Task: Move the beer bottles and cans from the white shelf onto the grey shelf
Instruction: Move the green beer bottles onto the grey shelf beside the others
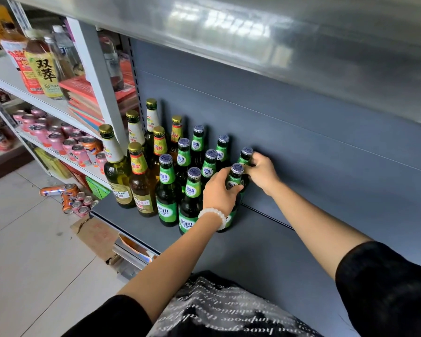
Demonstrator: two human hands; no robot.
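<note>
Two shelves: grey shelf (pixel 265 239) at centre, white shelf (pixel 46 103) at 9 o'clock | green bottles (pixel 167 190) clustered on grey shelf, taller gold-capped bottles (pixel 118 166) beside them | pink cans (pixel 56 139) on white shelf | left hand (pixel 219 190) grips front green bottle's neck (pixel 235 177) | right hand (pixel 261 170) grips rear bottle (pixel 246 155) | white bead bracelet (pixel 214 215) on left wrist
</note>
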